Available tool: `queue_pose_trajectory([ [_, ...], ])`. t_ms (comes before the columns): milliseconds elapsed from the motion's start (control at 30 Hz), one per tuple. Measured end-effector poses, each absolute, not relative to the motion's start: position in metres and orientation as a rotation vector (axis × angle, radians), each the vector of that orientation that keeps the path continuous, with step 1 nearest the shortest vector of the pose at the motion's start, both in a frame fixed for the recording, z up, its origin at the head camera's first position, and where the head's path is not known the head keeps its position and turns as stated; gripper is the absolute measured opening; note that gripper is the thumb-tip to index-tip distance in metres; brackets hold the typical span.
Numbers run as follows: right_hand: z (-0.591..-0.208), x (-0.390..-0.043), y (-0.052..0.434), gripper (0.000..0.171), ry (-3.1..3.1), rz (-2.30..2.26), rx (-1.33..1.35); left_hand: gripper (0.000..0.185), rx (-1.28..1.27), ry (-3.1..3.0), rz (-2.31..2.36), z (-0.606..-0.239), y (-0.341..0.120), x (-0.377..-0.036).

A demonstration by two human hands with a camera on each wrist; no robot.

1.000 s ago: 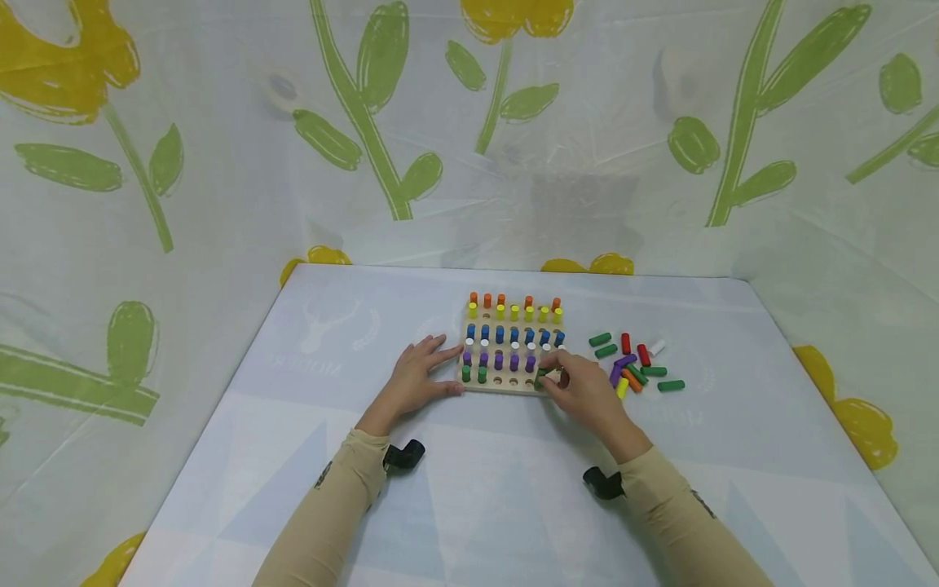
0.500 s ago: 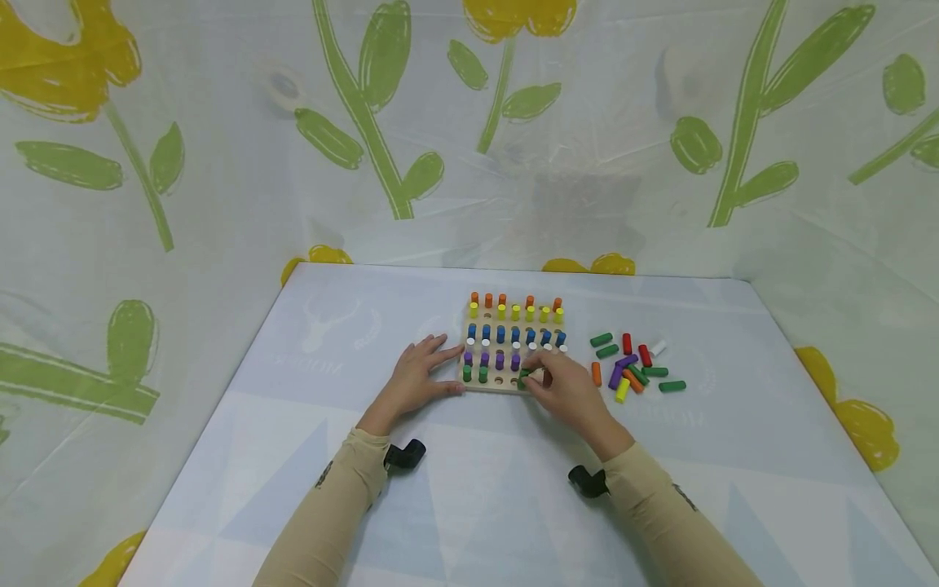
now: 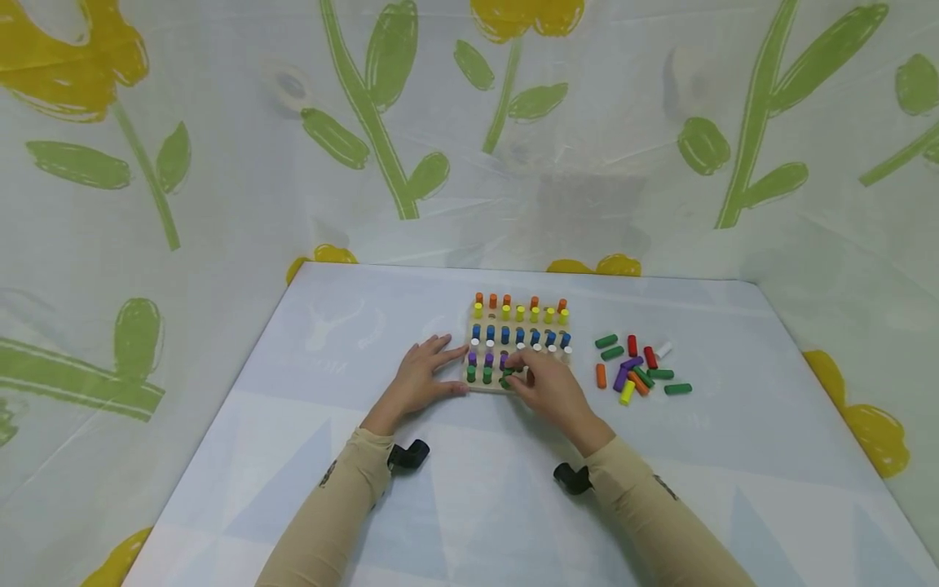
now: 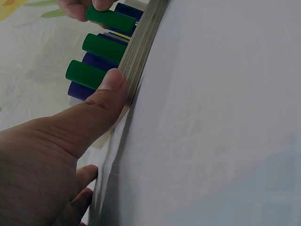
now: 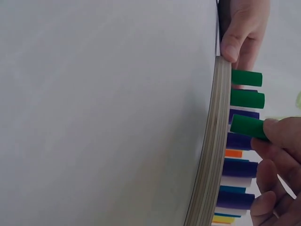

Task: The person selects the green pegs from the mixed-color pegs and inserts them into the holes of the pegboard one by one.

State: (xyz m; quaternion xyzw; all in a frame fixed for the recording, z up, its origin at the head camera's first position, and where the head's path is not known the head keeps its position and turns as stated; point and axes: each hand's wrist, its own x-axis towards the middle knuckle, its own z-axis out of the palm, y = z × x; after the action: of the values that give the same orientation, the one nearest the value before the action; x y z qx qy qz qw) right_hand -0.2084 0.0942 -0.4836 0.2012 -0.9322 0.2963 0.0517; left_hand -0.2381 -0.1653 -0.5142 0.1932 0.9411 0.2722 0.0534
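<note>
A wooden pegboard (image 5: pixel 212 146) holds rows of orange, yellow, blue, white, purple and green pegs. My right hand (image 3: pixel 553 395) pinches a green peg (image 5: pixel 247 127) by its top between thumb and fingertip, its lower end right at the board's front row. Two green pegs (image 4: pixel 101 47) stand in that row to the left of it. At the board's left side rests my left hand (image 3: pixel 421 381), fingers spread and straight, with the thumb (image 4: pixel 110 87) against the front left corner. In the head view my right fingers cover part of the purple and green rows.
To the right of the board lie several loose pegs, among them a yellow peg (image 3: pixel 627 393), a red peg (image 3: pixel 632 346), a white peg (image 3: pixel 663 350) and a green peg (image 3: pixel 678 389). A flower-printed curtain (image 3: pixel 609 147) stands behind the table (image 3: pixel 469 505).
My right hand has moved left along the front row with the green peg, to beside the two standing green ones. The left hand keeps its place at the board.
</note>
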Motion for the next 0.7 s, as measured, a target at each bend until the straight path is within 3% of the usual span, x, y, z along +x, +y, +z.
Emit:
queue_pose_trajectory([
  [700, -0.484, -0.2059, 0.0956, 0.014, -2.88, 0.889, 0.576, 0.079, 0.561, 2.848, 0.835, -0.5143, -0.1646, -0.2386],
])
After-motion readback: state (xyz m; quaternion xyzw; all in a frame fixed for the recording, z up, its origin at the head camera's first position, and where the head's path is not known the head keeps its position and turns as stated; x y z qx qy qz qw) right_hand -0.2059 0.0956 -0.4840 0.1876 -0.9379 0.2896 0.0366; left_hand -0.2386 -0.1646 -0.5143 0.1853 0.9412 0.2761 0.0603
